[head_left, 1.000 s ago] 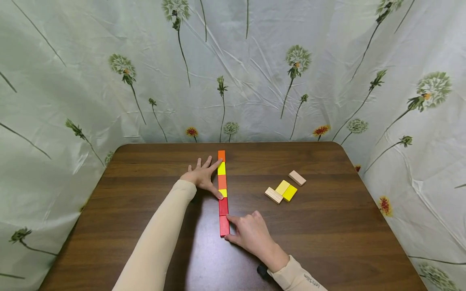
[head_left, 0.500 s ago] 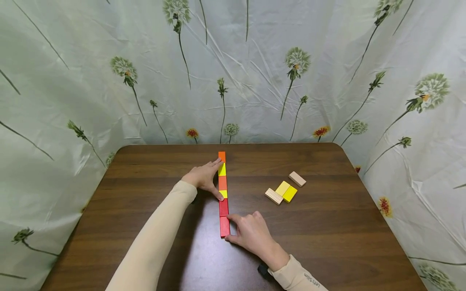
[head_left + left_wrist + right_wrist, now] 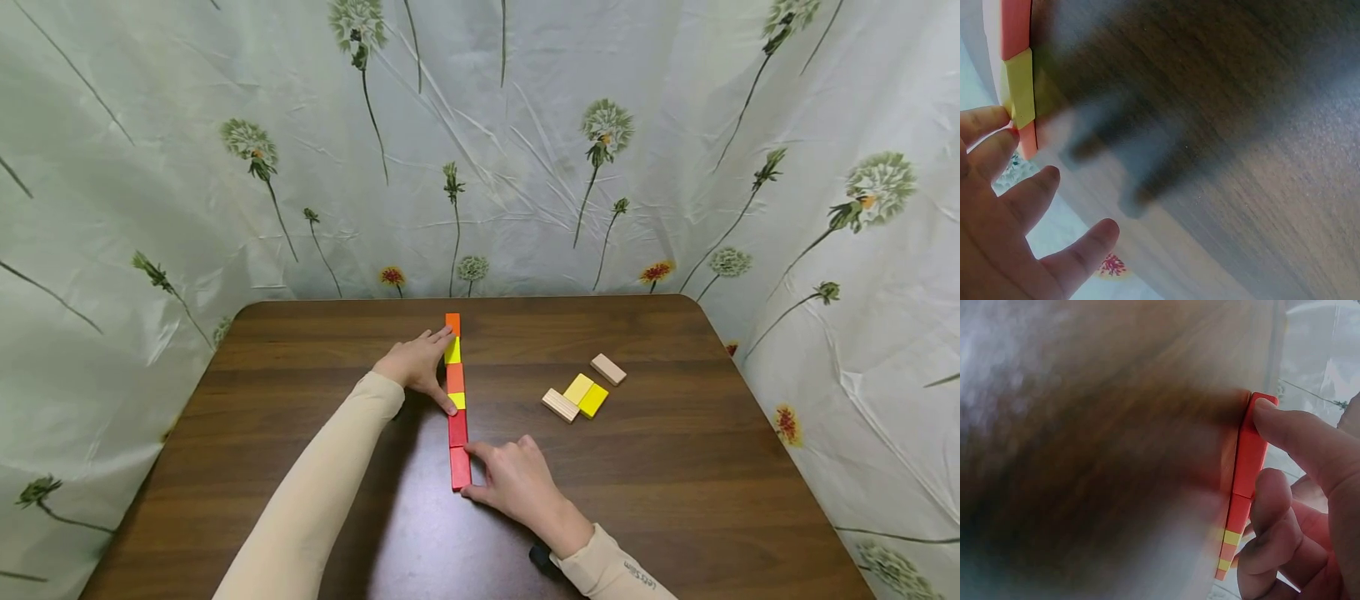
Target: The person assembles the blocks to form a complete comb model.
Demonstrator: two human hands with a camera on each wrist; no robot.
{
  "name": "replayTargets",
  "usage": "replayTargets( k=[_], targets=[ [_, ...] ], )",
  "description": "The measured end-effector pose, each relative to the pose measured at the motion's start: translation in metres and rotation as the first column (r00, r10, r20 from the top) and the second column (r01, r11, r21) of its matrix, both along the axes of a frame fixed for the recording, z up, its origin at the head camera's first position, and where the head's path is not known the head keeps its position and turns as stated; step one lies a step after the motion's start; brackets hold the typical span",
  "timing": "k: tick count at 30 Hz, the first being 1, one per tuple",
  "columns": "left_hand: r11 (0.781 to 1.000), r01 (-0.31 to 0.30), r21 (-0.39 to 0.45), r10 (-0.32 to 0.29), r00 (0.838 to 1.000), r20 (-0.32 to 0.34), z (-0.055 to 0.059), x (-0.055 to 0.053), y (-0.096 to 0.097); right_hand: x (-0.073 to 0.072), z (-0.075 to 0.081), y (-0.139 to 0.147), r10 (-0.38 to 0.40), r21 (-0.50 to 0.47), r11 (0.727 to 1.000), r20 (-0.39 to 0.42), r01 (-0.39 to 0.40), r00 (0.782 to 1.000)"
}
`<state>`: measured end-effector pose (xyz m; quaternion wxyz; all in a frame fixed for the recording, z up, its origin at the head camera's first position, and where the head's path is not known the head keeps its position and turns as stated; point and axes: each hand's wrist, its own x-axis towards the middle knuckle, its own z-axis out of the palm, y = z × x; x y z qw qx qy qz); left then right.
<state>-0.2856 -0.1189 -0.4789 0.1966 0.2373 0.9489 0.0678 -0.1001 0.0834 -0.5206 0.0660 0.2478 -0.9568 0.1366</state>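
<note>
A straight row of wooden blocks runs away from me across the table. It begins with a near red block [image 3: 460, 471], then another red block [image 3: 457, 428], with yellow and orange blocks [image 3: 455, 377] farther on. My left hand [image 3: 412, 365] lies along the left side, thumb at the small yellow block [image 3: 457, 401] and fingertips by the far yellow block [image 3: 1020, 87]. On the right side, my right hand [image 3: 521, 483] pinches the near red block, thumb at its near end and index finger by the seam; its other fingers are curled.
Right of the row, two yellow blocks [image 3: 593, 401] lie side by side, touching a plain wood block [image 3: 560, 405]. Another plain block [image 3: 608, 369] lies just beyond them. A flowered curtain [image 3: 525, 208] hangs behind the brown table [image 3: 675, 500].
My left fingers, spread apart a second ago, have drawn together toward the far yellow block. The right hand and the row hold their places; the head view has shifted slightly.
</note>
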Motion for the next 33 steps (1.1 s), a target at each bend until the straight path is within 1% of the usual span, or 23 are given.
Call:
replayTargets(
  k=[2, 9, 11, 15, 18, 23, 28, 33],
  targets=[
    [1.0, 0.002, 0.003, -0.002, 1.0, -0.002, -0.0001, 0.0, -0.0008, 0.0, -0.0001, -0.0002, 0.0, 0.0, 1.0, -0.001, 0.0, 1.0],
    [1.0, 0.018, 0.005, -0.018, 0.999, -0.036, -0.0042, -0.0006, -0.0043, 0.0008, -0.0015, -0.0007, -0.01, 0.015, 1.0, -0.065, 0.011, 0.998],
    [1.0, 0.018, 0.008, -0.018, 0.999, -0.047, -0.0057, 0.0001, -0.0057, 0.0009, -0.0019, -0.0008, -0.011, 0.013, 1.0, -0.063, 0.012, 0.998],
    [1.0, 0.019, 0.009, -0.018, 0.998, -0.06, -0.0075, 0.0022, -0.0078, 0.0011, -0.0016, -0.001, -0.011, 0.007, 1.0, -0.033, 0.011, 0.999],
    [1.0, 0.017, 0.006, -0.016, 0.998, -0.058, -0.0071, 0.0037, -0.0085, 0.0013, -0.0018, -0.0012, -0.008, 0.003, 1.0, -0.028, 0.008, 1.0],
    [1.0, 0.011, 0.007, -0.011, 0.998, -0.056, -0.007, 0.0046, -0.0081, 0.0018, -0.0027, -0.0012, -0.008, 0.005, 1.0, -0.044, 0.008, 0.999],
    [1.0, 0.007, 0.015, -0.007, 0.999, -0.036, -0.0078, 0.0041, -0.0078, 0.0018, -0.0019, -0.0011, -0.008, -0.001, 1.0, -0.026, 0.008, 1.0],
    [1.0, 0.0, 0.025, 0.0, 1.0, -0.018, -0.0062, 0.0036, -0.0086, 0.0012, -0.0011, -0.0016, -0.007, 0.001, 1.0, -0.022, 0.007, 1.0]
  ],
)
